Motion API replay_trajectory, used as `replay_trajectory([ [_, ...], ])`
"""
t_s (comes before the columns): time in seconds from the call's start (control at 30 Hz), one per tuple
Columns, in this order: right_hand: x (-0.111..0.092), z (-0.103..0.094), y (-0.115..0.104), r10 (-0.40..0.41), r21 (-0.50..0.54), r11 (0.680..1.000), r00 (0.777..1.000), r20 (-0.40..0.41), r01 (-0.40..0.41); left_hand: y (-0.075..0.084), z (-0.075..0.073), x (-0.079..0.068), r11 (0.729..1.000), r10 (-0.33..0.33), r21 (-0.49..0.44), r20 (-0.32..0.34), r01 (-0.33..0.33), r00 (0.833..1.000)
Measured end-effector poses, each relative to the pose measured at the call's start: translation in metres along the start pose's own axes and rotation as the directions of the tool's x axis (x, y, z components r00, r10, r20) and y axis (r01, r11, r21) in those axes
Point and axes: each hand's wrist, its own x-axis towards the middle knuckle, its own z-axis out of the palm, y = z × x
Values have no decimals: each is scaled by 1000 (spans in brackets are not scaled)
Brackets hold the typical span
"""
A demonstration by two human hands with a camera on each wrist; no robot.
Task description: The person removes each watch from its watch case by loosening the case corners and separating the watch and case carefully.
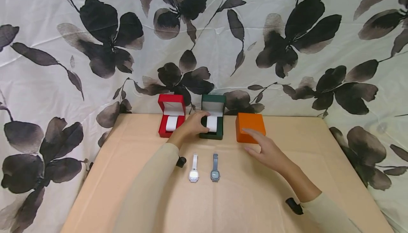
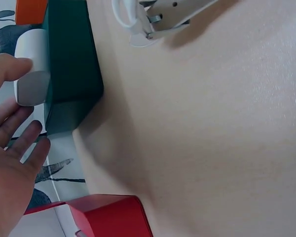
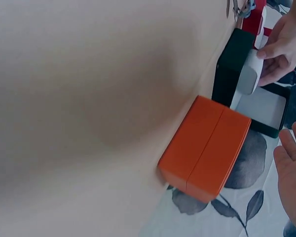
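Note:
A green watch box (image 1: 213,136) stands with its lid up at the back of the table. My left hand (image 1: 192,124) reaches to it and pinches the white watch cushion (image 2: 33,89) inside, thumb on one side and fingertips at another. To its right is a closed orange box (image 1: 250,121). My right hand (image 1: 267,151) is beside that box, fingers extended, fingertips overlapping its front in the head view. Nothing is in the right hand. In front of the boxes lie a white-strap watch (image 1: 193,169) and a blue-grey watch (image 1: 215,168), dials toward me.
Left of the green box stands an open red watch box (image 1: 162,128) holding its own white cushion (image 1: 171,123). A floral-print cloth (image 1: 236,59) hangs right behind the table (image 1: 204,204). Each wrist wears a small black camera (image 1: 294,205).

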Motion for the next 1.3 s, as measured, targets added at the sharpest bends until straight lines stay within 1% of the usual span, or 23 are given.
replay_trajectory([
  [0.27, 21, 14, -8, -3, 46, 999, 1000, 19, 3, 0, 0, 2, 999, -18, 45, 18, 17, 1000],
  [0.5, 33, 25, -12, -5, 60, 998, 999, 37, 3, 2, 2, 4, 990, 44, 130, 22, -47, 999],
  [0.8, 40, 30, -17, -25, 78, 997, 999, 32, 22, 3, 5, 4, 973, 69, 219, 8, -69, 998],
  [0.97, 42, 34, -17, -18, 72, 997, 999, 40, 15, 2, 7, 5, 961, 85, 264, -6, -80, 996],
  [1.1, 42, 37, -18, 0, 83, 997, 998, 55, -4, 1, 8, 5, 965, 75, 253, -5, -72, 997],
  [1.3, 41, 36, -18, 7, 84, 996, 999, 45, -11, 4, 4, 0, 988, 32, 151, -13, -29, 999],
])
